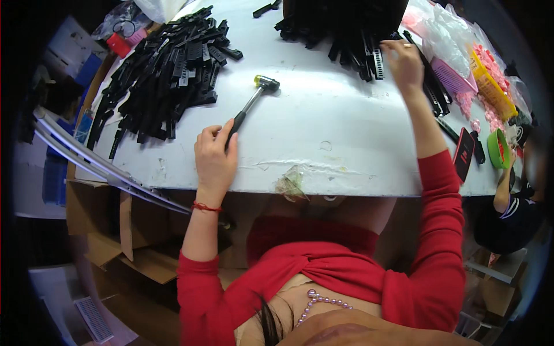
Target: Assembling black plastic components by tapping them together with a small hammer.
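Black slotted parts (355, 55) lie heaped at the far edge of a white table (300, 135), right of centre, several ends projecting toward the wearer; one, at the heap's right side, shows a pale row of slots. The right hand (404, 64) is just beside this part, its fingers bent and pointing left toward it; whether they pinch anything cannot be told. The left hand (216, 154) rests near the table's front edge, fingers curled about the dark grip of a hammer (252, 101), whose head, with a yellow face, lies farther from the wearer. A second heap (179, 72) of similar black pieces covers the table's left side. Beyond the right forearm, long black strips (431, 86) lie beside a pink basket (453, 76) and a yellow bag (490, 83) of pink pieces. Nearer the wearer on this side are a phone (464, 154) and a green bowl (493, 151) with red contents; another person (508, 216) is at the far right. Cardboard (153, 222) is visible below the table at left.
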A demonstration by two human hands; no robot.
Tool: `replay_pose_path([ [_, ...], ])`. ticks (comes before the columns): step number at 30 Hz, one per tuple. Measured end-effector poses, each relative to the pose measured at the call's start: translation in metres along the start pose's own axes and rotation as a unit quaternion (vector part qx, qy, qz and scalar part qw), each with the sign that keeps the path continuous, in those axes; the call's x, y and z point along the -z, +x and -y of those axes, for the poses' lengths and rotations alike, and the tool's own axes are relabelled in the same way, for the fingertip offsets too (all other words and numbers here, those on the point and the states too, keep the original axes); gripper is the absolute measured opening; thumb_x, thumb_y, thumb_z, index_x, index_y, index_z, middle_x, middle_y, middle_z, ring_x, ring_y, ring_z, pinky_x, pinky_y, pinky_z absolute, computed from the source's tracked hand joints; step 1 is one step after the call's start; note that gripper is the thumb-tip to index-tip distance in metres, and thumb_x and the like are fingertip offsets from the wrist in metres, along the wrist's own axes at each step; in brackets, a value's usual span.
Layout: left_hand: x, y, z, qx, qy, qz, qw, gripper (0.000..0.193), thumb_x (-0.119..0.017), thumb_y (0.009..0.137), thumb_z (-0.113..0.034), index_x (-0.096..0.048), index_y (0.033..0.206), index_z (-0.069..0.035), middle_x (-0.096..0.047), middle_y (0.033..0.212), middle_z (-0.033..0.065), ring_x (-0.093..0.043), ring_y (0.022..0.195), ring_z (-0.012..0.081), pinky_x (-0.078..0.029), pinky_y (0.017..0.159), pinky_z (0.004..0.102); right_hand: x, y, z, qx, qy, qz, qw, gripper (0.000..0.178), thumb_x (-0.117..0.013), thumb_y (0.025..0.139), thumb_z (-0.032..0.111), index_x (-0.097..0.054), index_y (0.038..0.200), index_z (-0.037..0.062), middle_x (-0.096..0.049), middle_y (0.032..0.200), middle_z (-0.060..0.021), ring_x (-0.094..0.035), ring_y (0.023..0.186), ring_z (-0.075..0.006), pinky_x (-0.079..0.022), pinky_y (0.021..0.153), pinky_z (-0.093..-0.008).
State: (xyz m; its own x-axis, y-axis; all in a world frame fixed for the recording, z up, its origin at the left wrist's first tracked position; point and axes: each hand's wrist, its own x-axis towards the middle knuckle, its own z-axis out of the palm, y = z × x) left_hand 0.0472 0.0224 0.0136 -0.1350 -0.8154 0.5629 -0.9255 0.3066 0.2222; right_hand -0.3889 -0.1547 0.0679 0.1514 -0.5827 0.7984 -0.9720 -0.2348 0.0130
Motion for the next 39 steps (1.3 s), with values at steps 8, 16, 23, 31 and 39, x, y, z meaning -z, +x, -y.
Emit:
replay_pose_path([
  [8,-0.002,0.071,0.058,0.119,0.017,-0.038,0.992,0.028,-0.064,0.094,-0.018,-0.067,0.119,-0.006,-0.060,0.103,0.0147,-0.060,0.101,0.0295,-0.050,0.088,0.0381,-0.060,0.024,0.029,-0.304,-0.005,0.301,0.904,0.090,-0.073,0.079,0.053,-0.039,0.142,-0.0007,-0.057,0.127,-0.0280,-0.058,0.118,-0.0376,-0.055,0.089,-0.0443],
  [16,-0.012,0.055,0.069,0.115,0.021,-0.037,0.992,0.035,-0.067,0.092,-0.024,-0.065,0.124,-0.009,-0.059,0.106,0.0136,-0.059,0.102,0.0303,-0.050,0.089,0.0388,0.025,-0.048,0.080,-0.322,0.350,0.356,0.804,0.105,-0.063,0.086,0.063,-0.020,0.151,-0.0072,-0.065,0.105,-0.0281,-0.071,0.070,-0.0292,-0.058,0.060,-0.0314],
  [23,-0.028,0.095,0.093,0.106,0.202,0.018,0.973,0.046,-0.065,0.093,-0.039,-0.062,0.128,-0.010,-0.059,0.111,0.0177,-0.059,0.104,0.0352,-0.050,0.090,0.0437,0.070,-0.042,0.077,-0.033,0.150,0.244,0.957,0.031,-0.057,0.091,0.008,-0.063,0.122,0.0068,-0.067,0.112,-0.0169,-0.064,0.102,-0.0335,-0.051,0.089,-0.0422],
  [31,-0.036,0.088,0.117,0.032,0.199,-0.011,0.979,0.038,-0.066,0.092,-0.034,-0.064,0.119,-0.008,-0.059,0.114,0.0157,-0.062,0.101,0.0355,-0.051,0.088,0.0442,0.088,-0.069,0.114,0.199,0.164,0.389,0.885,0.044,-0.059,0.076,-0.004,-0.070,0.114,0.0115,-0.060,0.130,-0.0090,-0.046,0.132,-0.0299,-0.040,0.111,-0.0395],
  [39,0.015,0.057,-0.016,-0.096,-0.226,-0.046,0.968,0.033,-0.075,0.084,-0.006,-0.066,0.115,-0.005,-0.066,0.095,0.0113,-0.065,0.079,0.0247,-0.053,0.071,0.0317,0.113,-0.114,0.130,0.081,0.288,0.374,0.878,0.030,-0.071,0.085,0.018,-0.070,0.114,0.0098,-0.065,0.112,-0.0092,-0.059,0.106,-0.0279,-0.049,0.092,-0.0362],
])
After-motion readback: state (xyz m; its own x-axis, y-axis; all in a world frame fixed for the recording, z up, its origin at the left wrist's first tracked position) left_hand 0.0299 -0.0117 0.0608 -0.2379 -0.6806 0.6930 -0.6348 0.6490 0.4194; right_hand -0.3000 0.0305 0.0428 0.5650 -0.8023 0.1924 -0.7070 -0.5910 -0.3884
